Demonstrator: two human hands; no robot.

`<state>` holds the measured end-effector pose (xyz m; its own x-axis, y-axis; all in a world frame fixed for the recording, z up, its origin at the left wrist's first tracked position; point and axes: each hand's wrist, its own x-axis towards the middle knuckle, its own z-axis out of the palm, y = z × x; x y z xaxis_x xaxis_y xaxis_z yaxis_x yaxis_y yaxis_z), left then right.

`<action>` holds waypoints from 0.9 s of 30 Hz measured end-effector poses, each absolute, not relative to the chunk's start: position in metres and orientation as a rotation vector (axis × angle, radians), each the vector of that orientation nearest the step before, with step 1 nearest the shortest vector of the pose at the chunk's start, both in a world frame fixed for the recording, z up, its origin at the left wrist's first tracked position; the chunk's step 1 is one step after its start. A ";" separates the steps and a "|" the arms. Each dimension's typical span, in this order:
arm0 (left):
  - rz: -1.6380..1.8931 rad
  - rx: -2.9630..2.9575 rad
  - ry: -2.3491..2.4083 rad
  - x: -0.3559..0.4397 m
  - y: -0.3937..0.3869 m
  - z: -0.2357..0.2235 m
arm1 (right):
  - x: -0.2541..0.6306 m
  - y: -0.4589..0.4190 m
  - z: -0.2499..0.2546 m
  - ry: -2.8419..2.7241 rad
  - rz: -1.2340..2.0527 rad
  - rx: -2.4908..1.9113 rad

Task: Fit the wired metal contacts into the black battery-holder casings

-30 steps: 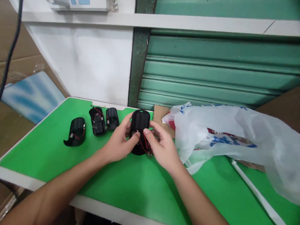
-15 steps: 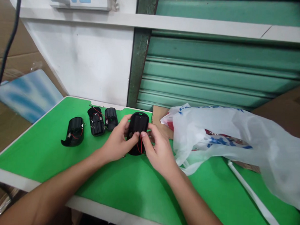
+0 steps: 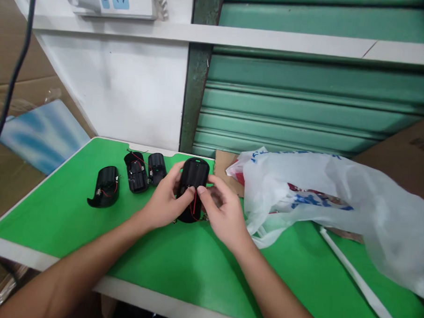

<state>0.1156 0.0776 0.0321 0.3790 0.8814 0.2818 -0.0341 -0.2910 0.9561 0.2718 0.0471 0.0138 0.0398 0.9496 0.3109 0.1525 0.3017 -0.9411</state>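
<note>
Between my two hands I hold a black plastic casing [image 3: 194, 172], rounded at the ends, with a slot at its top and a thin red wire [image 3: 195, 206] across its lower half. My left hand [image 3: 168, 197] grips its left side, thumb lying on the inner face. My right hand [image 3: 225, 211] closes on the right side, its thumb tip pressed beside the left thumb near the wire. Small metal bits show at the casing's lower edges. Further left lie three similar black parts with red wires: a curved casing [image 3: 105, 186], an open casing [image 3: 137, 172] and a smaller piece [image 3: 157, 168].
A green mat [image 3: 151, 264] covers the tabletop. On the right lies a white plastic bag [image 3: 302, 181] over cardboard [image 3: 228, 174], with a white strip [image 3: 361, 280] in front. A power strip [image 3: 117, 0] sits on the ledge above; a black cable [image 3: 17, 61] hangs at left.
The casing in my hands has tilted slightly, and the red wire in it lies differently, looping lower towards the right. My hands stay nearly in place; the view has shifted a little.
</note>
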 end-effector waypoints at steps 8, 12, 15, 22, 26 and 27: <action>0.680 1.327 0.492 0.093 0.078 0.064 | 0.288 0.054 0.023 -1.101 0.920 -1.001; 0.410 1.193 0.407 0.091 0.070 0.065 | 0.296 0.054 0.026 -1.111 1.115 -0.906; 0.751 1.274 0.497 0.099 0.071 0.056 | 0.294 0.048 0.028 -1.283 1.276 -0.874; 1.100 1.864 0.818 0.105 0.080 0.041 | 0.282 0.050 0.029 -1.376 1.233 -0.972; 1.136 1.811 0.769 0.096 0.092 0.031 | 0.293 0.051 0.039 -1.262 1.278 -0.949; 1.152 1.745 0.787 0.095 0.094 0.029 | 0.300 0.047 0.044 -1.263 1.301 -0.932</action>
<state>0.0951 0.0943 0.0289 0.3696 0.8510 0.3731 0.0386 -0.4152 0.9089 0.2997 0.0470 0.0437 -0.1478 0.9805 0.1296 -0.1588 0.1058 -0.9816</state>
